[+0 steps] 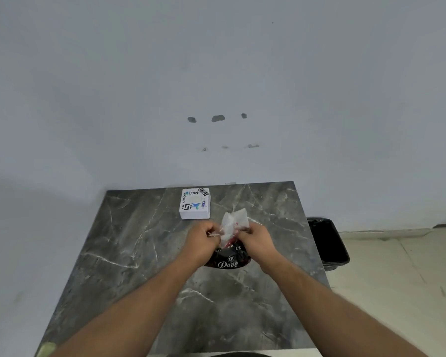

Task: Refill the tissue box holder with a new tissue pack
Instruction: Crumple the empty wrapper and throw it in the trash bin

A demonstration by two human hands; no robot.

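Both hands are working at mid worktop. Left hand (200, 239) is pinching a strip of clear wrapper; right hand (255, 239) is closed on the tissue pack (234, 243), gripping its right side. The pack is being held just above the grey marble worktop (129, 253); its dark "Dove" wrap is crumpled, white tissue showing at the far end, probably being torn open. The tissue box holder (195, 204), white and stickered, is sitting apart at the far edge, seemingly shut. Unwrapping underway; loading not yet done.
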